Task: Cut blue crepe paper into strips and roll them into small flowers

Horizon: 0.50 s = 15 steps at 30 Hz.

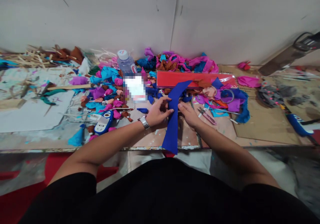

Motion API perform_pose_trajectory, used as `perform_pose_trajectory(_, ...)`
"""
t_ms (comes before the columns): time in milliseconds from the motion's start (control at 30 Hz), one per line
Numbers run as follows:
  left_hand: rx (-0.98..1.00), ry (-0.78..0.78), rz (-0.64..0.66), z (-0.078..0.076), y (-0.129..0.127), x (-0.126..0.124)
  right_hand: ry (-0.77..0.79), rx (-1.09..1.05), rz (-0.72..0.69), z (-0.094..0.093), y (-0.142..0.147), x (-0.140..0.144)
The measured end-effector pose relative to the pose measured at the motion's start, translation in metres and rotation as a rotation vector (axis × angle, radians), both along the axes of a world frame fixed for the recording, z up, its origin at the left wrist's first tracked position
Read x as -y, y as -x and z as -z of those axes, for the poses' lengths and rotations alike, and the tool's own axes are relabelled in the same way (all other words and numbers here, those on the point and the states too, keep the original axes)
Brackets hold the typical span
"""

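Note:
A long strip of dark blue paper (172, 124) stands between my hands, its top end folded over to the right and its lower end hanging at the table's front edge. My left hand (159, 112), with a metal watch on the wrist, pinches the strip from the left, thumb in front. From the right, my right hand (188, 114) grips the strip's edge; its fingers are partly hidden behind the paper. Small twisted blue paper pieces (142, 110) lie just left of my left hand. Tweezers or small scissors (207, 115) rest to the right of my right hand.
Crumpled coloured paper bundles (107, 100) cover the table's left middle, around a water bottle (126, 63) and a power strip (103, 122). A red packet (175, 79) lies behind my hands. Pliers (48, 98) are at left, cardboard (265, 124) and a dark bottle (282, 58) at right.

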<state>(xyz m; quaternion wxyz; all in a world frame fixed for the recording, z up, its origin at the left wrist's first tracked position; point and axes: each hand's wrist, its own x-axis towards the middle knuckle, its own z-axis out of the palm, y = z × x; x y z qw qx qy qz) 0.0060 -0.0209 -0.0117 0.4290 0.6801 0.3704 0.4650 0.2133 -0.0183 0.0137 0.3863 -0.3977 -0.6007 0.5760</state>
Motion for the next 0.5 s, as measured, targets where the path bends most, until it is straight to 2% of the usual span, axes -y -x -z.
perform_pose_trajectory(133, -0.010, 0.011, -0.005, 0.002, -0.001, 0.000, 0.058, -0.034, 0.041, -0.002, -0.001, 0.002)
perform_pose_trajectory(333, 0.009, 0.026, 0.008, 0.000, -0.003, 0.002, -0.017, -0.009, 0.126, -0.012, 0.002, 0.003)
perform_pose_trajectory(500, 0.061, 0.064, 0.093, -0.004, -0.004, 0.007, -0.046, 0.037, 0.153, -0.006, 0.003, 0.003)
